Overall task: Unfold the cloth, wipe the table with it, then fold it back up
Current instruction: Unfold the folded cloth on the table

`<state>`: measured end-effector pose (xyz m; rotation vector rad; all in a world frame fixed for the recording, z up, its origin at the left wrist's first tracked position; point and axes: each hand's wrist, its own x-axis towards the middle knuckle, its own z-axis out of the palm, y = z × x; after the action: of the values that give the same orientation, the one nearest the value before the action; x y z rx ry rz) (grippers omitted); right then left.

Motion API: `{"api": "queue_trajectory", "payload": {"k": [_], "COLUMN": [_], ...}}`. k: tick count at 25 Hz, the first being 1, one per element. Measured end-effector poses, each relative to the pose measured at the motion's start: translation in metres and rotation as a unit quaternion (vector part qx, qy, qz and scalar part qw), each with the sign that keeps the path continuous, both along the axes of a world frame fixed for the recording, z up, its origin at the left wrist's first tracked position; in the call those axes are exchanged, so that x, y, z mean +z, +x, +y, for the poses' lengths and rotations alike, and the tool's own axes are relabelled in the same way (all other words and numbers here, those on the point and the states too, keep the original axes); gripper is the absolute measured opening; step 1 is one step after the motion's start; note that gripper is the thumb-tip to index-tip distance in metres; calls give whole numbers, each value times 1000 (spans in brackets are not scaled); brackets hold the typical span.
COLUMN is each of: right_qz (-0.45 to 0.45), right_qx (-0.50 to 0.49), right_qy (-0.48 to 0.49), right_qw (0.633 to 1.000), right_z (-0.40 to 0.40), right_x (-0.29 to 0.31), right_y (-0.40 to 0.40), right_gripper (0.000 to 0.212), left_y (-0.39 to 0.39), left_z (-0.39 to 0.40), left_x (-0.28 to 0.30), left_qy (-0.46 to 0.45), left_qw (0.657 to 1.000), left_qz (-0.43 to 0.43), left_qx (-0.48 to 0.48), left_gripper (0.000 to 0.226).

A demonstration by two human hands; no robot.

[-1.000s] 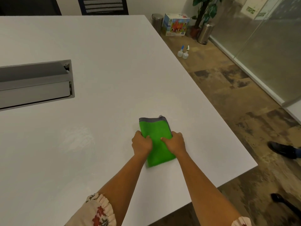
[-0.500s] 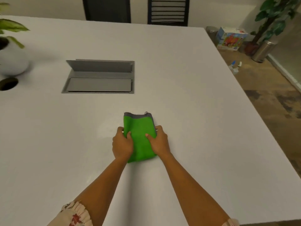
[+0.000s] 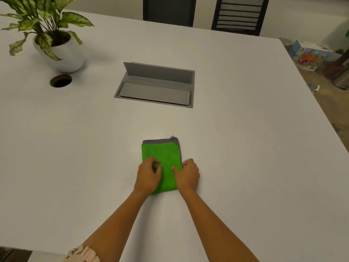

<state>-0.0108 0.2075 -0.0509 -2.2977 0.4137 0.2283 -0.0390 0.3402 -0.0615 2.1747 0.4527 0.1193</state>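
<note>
A green cloth (image 3: 162, 157) with a grey edge lies folded into a narrow rectangle on the white table (image 3: 245, 148), in front of me. My left hand (image 3: 148, 176) rests on its near left part, fingers curled and pinching the fabric. My right hand (image 3: 188, 174) grips its near right edge with bent fingers. The near corners of the cloth are hidden under both hands. A small loop sticks out at the far right corner.
An open grey cable box (image 3: 156, 86) is set into the table beyond the cloth. A potted plant (image 3: 56, 48) and a round hole (image 3: 60, 80) sit far left. Two chairs (image 3: 239, 14) stand behind the table. The table's right edge is near; a colourful box (image 3: 311, 55) lies on the floor.
The view has swung left, bringing the plant and the whole cable box into sight. Both hands stay on the folded cloth, with the left fingers now pinching its top layer.
</note>
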Motion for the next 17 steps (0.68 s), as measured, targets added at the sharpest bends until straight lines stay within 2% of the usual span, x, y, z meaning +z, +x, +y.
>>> {"api": "queue_trajectory", "payload": {"k": [1,4,6,11,14,17], "right_qz": [-8,-53,-79,-62,-81,-24], "right_qx": [-1,-2,14,70,39,20], "right_qy": [-28,-50,-21,99,70,20], "right_qw": [1000,997,997,991,993,999], "right_z": [5,24,40,54,44,37], "right_x": [4,18,24,20,17,23], "right_y": [-1,-6,-11,-20,-19,-1], "right_gripper": [29,9,8,10,28,43], "left_y": [1,14,25,36,33,24], "left_z": [-1,-3,1,14,21,27], "left_x": [0,13,21,20,19,24], "left_qy": [-29,-129,-204,-291,-333,-355], "left_qw": [1000,987,967,932,919,915], "left_qz": [2,71,124,152,128,78], "left_qx": [0,60,85,151,171,172], "left_gripper": [3,46,53,21,37,49]}}
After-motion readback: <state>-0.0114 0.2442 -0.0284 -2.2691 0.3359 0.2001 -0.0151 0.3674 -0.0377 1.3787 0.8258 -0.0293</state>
